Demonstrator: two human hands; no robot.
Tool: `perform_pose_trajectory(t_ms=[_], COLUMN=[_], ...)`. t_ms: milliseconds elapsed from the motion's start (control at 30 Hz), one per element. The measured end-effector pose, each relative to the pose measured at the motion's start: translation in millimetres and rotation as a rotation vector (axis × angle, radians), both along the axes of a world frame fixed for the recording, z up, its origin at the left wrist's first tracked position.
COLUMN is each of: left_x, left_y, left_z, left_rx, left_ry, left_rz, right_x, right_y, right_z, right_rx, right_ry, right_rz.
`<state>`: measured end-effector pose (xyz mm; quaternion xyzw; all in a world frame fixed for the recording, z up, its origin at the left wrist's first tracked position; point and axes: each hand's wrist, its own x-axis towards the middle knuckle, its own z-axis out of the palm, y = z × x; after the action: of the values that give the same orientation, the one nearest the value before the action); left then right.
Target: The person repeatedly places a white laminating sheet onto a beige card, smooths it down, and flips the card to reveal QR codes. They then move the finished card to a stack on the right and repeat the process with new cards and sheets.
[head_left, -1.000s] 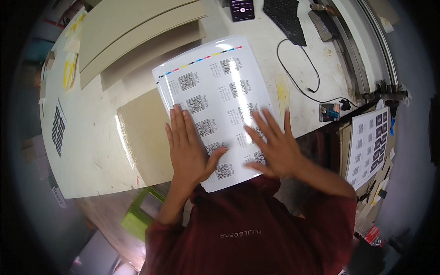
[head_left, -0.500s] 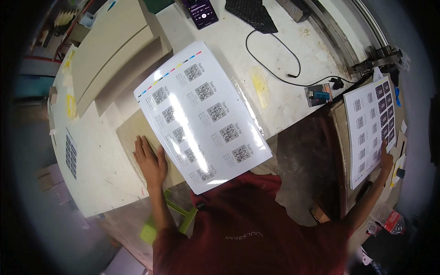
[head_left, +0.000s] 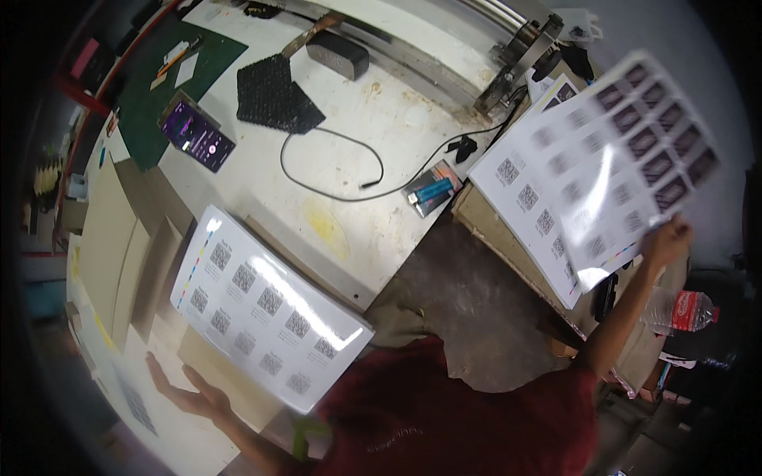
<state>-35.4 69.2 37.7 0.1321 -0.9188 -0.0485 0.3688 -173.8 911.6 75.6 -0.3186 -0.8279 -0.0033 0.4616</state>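
On the right, my right hand (head_left: 668, 240) pinches the lower edge of a printed sheet (head_left: 635, 186) with dark labels and square codes. The sheet is tilted up and blurred by motion. Below it lies a stack of similar sheets (head_left: 520, 208). At the lower left my left hand (head_left: 194, 394) holds nothing, fingers apart, at a tan board (head_left: 208, 355); whether it touches the board I cannot tell. Beside it, a pile of glossy code-printed sheets (head_left: 262, 305) partly covers that board.
A phone (head_left: 197, 135), a black textured piece (head_left: 274, 95), a dark speaker-like box (head_left: 337, 55), a looping cable (head_left: 381, 170) and a small blue-marked pack (head_left: 432, 190) lie on the white table. Cardboard pieces (head_left: 111, 246) stand left. A plastic bottle (head_left: 690, 311) lies at the far right.
My right hand has lifted a printed sheet off the right stack. My left hand's fingers have turned outward at the tan board. The view has swung to the right.
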Motion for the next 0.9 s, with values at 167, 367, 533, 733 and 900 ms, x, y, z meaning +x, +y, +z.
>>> perform_pose_trajectory(t_ms=[167,367,533,733,900], left_x=[-63.2,-193.6,-302.8,-433.2,-508.8], left_y=[34.8,89.4,153.6,233.1,279.7], left_z=[44.8,58.3,60.1,24.3,23.3], left_rx=[0.045,0.024,0.227,0.592,0.946], left_ry=[0.073,-0.047,-0.093,-0.163,-0.307], left_rz=[-0.382,-0.848,-1.045,-1.046,-0.887], right_x=[-37.8,-141.3,-285.9,-446.5,-524.9], right_y=[13.5,48.7,31.5,-53.2,-122.5], right_z=[63.3,105.5,114.5,92.8,44.1], right_rx=[-0.55,-0.208,-0.396,-0.811,-1.009], right_ry=[0.666,0.714,0.856,1.051,0.823], right_rz=[0.684,0.42,0.575,0.903,1.11])
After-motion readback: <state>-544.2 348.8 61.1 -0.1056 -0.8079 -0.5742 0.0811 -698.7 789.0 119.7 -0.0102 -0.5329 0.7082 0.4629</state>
